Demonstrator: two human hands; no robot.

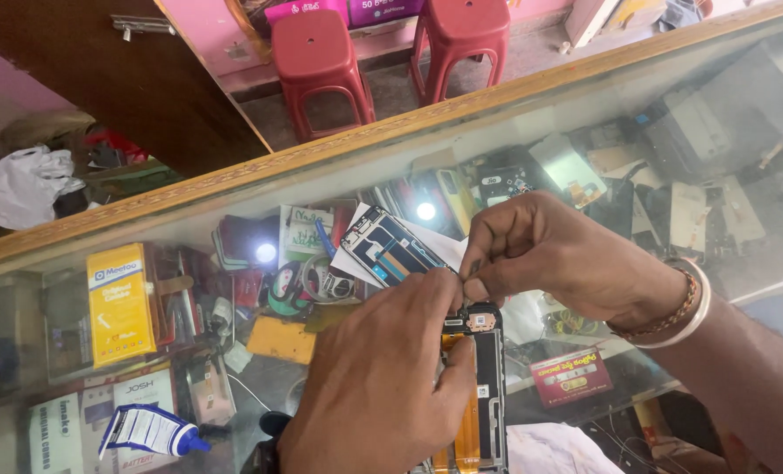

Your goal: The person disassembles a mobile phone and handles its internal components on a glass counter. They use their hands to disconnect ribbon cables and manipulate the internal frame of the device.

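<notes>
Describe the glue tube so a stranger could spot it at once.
Start at the glass counter top and go to its lower left corner. Left of the left hand lies a small glue tube on its side. Its white-and-blue body and blue cap set it apart from the yellow box above it.
</notes>
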